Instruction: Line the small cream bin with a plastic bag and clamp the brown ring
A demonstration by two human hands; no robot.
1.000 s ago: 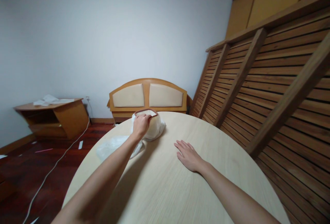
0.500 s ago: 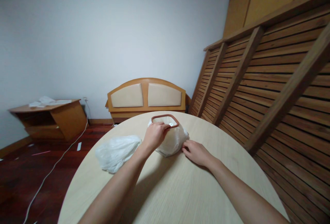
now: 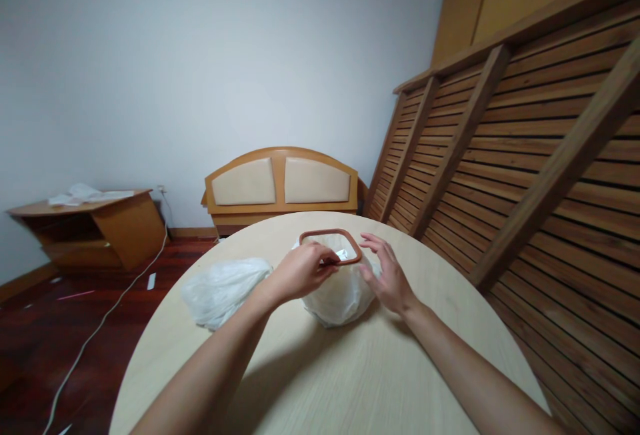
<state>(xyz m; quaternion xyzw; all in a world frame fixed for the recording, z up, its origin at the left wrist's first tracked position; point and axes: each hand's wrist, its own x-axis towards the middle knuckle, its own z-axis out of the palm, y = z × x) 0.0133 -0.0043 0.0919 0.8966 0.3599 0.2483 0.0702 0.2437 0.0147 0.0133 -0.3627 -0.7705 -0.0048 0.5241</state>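
A small bin lined with a white plastic bag (image 3: pixel 337 295) stands on the round pale wooden table (image 3: pixel 325 375), topped by a brown rectangular rim ring (image 3: pixel 350 237). My left hand (image 3: pixel 300 271) is closed on the near left edge of that ring. At the bin's right side my right hand (image 3: pixel 387 275) hovers with fingers spread, close to the bag and the ring. A second crumpled white plastic bag (image 3: pixel 225 288) lies on the table to the left of the bin.
A slatted wooden bed frame (image 3: pixel 525 155) leans along the right. A wooden headboard with beige pads (image 3: pixel 280 185) stands against the far wall. A low wooden cabinet (image 3: pixel 95 228) sits at the left, with a white cable (image 3: pixel 110 315) across the dark floor.
My left hand has pulled the lined bin nearer and to the right, away from the other bag. My right hand rose off the table to the bin's right side.
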